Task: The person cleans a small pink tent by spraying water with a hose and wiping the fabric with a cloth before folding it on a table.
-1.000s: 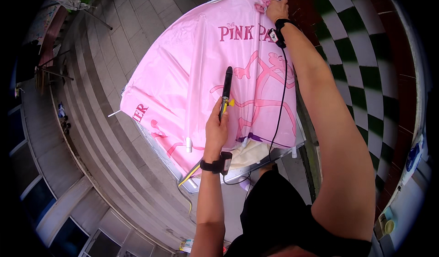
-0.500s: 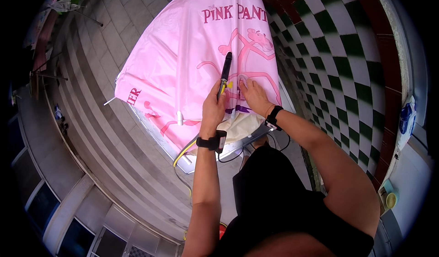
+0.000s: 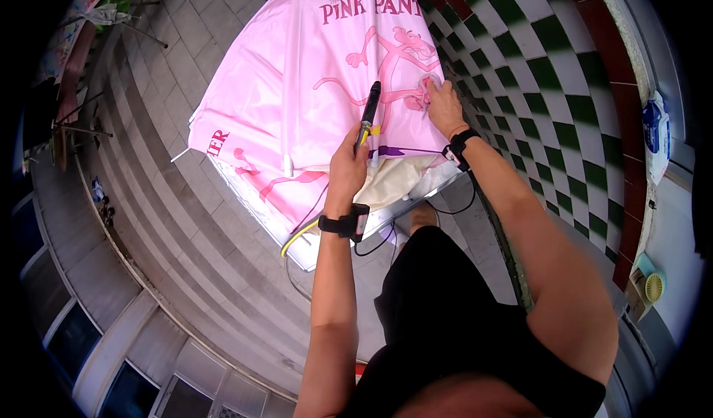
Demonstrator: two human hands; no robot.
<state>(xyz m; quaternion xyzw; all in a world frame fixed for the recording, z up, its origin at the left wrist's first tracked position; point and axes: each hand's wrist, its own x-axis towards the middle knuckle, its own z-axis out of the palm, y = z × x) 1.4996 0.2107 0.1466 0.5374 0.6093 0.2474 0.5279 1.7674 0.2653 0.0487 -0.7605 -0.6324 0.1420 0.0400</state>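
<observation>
A pink umbrella (image 3: 252, 83) with a printed cartoon figure and dark red lettering lies spread over a pale flat surface (image 3: 301, 253). Closed round a black spray wand (image 3: 370, 106), my left hand (image 3: 347, 167) is above the lower middle of the fabric. A yellow hose (image 3: 298, 240) passes below that hand's wrist. At the right edge of the umbrella, my right hand (image 3: 445, 112) pinches a small crumpled, pale cloth (image 3: 425, 93) against the fabric. A purple strap (image 3: 405, 151) runs across the lower fabric, above a cream-coloured part (image 3: 390, 182).
A green-and-white tiled wall (image 3: 546, 98) rises close on the right. Grey paving and steps (image 3: 160, 173) lie to the left. Dark cables (image 3: 453, 211) hang by the surface's near edge. A blue-and-white packet (image 3: 656, 132) and a yellow round brush (image 3: 654, 287) are at far right.
My right hand has moved right and away from me with the cloth, from the middle of the umbrella to its right edge. My left hand stays nearly in place on the wand.
</observation>
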